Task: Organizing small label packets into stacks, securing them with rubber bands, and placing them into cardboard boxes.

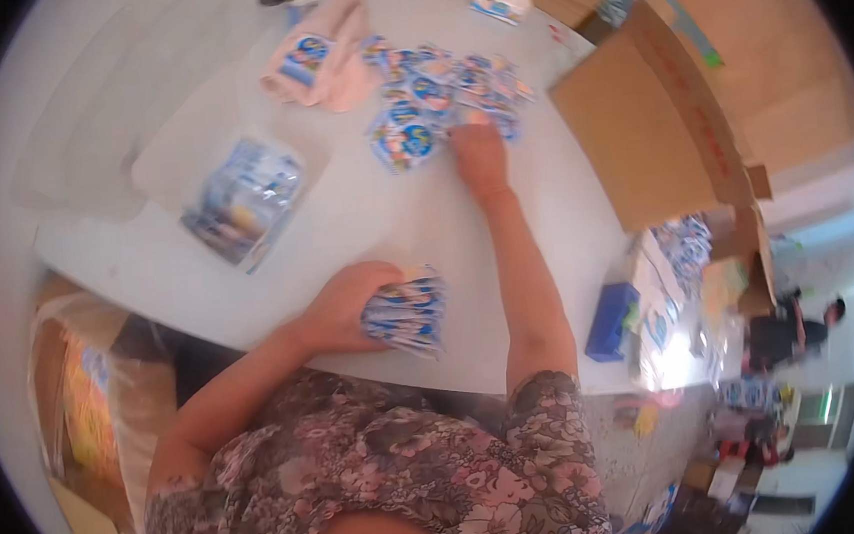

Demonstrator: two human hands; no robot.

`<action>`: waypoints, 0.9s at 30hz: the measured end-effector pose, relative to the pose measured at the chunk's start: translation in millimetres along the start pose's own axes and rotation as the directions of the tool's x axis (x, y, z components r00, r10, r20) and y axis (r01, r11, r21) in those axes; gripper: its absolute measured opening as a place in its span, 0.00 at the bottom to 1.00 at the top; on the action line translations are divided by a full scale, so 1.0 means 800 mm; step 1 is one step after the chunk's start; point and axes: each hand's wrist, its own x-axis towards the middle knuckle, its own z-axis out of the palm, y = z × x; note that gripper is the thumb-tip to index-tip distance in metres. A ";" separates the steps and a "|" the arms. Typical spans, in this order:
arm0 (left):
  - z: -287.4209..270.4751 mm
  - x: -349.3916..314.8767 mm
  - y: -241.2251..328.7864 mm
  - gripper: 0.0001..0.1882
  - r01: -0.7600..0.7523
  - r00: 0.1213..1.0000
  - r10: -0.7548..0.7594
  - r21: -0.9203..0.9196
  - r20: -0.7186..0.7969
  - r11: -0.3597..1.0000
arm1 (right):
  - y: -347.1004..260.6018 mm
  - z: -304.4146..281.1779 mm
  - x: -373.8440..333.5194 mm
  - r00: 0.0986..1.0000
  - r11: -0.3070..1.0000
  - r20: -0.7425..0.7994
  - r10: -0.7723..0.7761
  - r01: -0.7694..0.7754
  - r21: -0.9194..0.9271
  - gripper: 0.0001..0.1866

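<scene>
- Gripped in my left hand (345, 304), near the front edge of the table (341, 198): a stack (406, 317) of thin packets, slightly fanned, its layered edges showing.
- My right hand (482, 157) reaches forward to the loose pile (404, 133); blur hides whether it pinches a packet, so I cannot tell.
- As I judge it, the step in hand is gathering packets from pile to stack. The next move seems to call for a light pinch on one thin edge and a firm left hold, lest the stack slide.
- Packets look flat, smooth, blue and white.
- Left of the pile: a soft, folded pink cloth (347, 57) and, nearer me, a glossy pouch (251, 195).
- Right: a stiff, brown cardboard carton (631, 115).
</scene>
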 end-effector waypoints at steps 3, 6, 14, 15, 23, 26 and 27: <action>-0.007 -0.003 0.002 0.40 -0.003 1.000 0.003 0.030 -0.010 1.000 | -0.033 0.001 -0.043 0.972 0.951 -0.165 -0.166 0.202 0.232 0.08; -0.007 0.000 0.010 0.41 -0.069 0.982 0.125 0.349 -0.141 0.935 | -0.107 -0.026 -0.087 0.932 0.786 0.060 -0.357 0.265 0.559 0.06; 0.016 -0.009 -0.017 0.53 0.050 0.997 -0.061 -0.183 -0.057 0.982 | -0.198 -0.164 -0.132 0.730 0.879 0.588 -0.347 0.035 0.475 0.39; 0.015 -0.009 -0.010 0.55 0.076 0.994 -0.090 -0.196 -0.060 0.978 | -0.207 -0.157 -0.145 0.808 0.913 0.527 -0.263 0.031 0.407 0.42; 0.018 -0.014 -0.017 0.65 0.025 1.000 -0.028 -0.198 -0.012 0.980 | -0.208 -0.133 -0.178 0.940 0.886 0.334 -0.069 -0.096 0.453 0.38; 0.016 -0.003 -0.004 0.67 0.027 0.999 -0.034 -0.180 -0.033 0.983 | -0.195 -0.133 -0.192 0.954 0.861 0.285 -0.090 -0.070 0.504 0.37; 0.016 0.005 0.008 0.67 0.009 1.000 -0.011 -0.341 -0.005 0.940 | -0.188 -0.132 -0.200 0.968 0.807 0.247 -0.051 -0.106 0.580 0.37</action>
